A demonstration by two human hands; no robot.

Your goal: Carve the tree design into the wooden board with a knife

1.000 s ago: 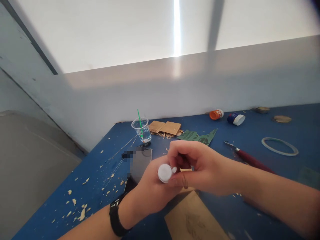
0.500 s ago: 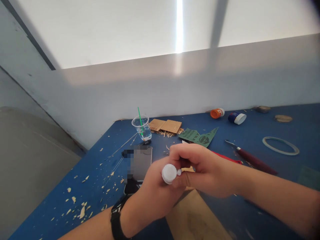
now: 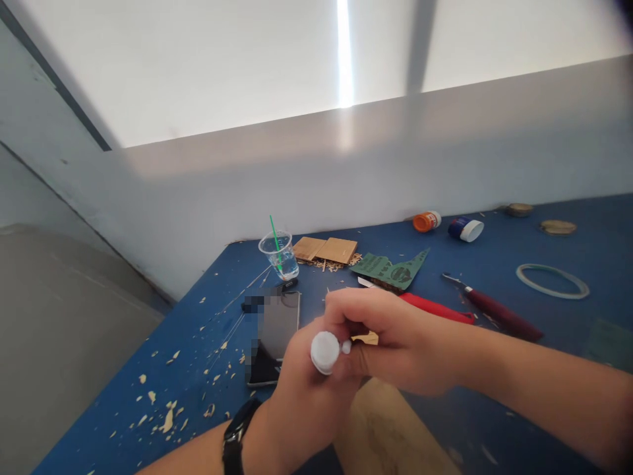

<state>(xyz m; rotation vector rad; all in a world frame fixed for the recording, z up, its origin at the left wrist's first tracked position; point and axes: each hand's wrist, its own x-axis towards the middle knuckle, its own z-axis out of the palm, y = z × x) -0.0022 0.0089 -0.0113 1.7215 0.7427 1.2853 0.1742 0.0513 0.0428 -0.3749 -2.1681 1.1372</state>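
Note:
My left hand (image 3: 304, 389), with a black watch on its wrist, is closed around a small white container whose round ridged end (image 3: 325, 352) pokes out above the fist; its body is hidden. Against it, my right hand (image 3: 386, 336) is closed, thumb and fingertips pinching near a tiny white tip (image 3: 345, 346). What the right fingers grip is mostly covered. A pale wood-coloured piece (image 3: 366, 338) shows in the gap behind the right thumb. Below both hands lies a tan board (image 3: 390, 429).
Beyond the hands are a phone (image 3: 281, 323), a plastic cup (image 3: 279, 257) with a green straw, green sandpaper (image 3: 390, 269) and a red-handled tool (image 3: 438, 307). Rightward lie a dark-red-handled carving tool (image 3: 499, 315) and a clear ring (image 3: 552, 282). Wood chips (image 3: 168, 419) litter the left.
Both hands and the white end have shifted slightly left and down in view. More of the red handle shows behind the right hand. The grips look the same.

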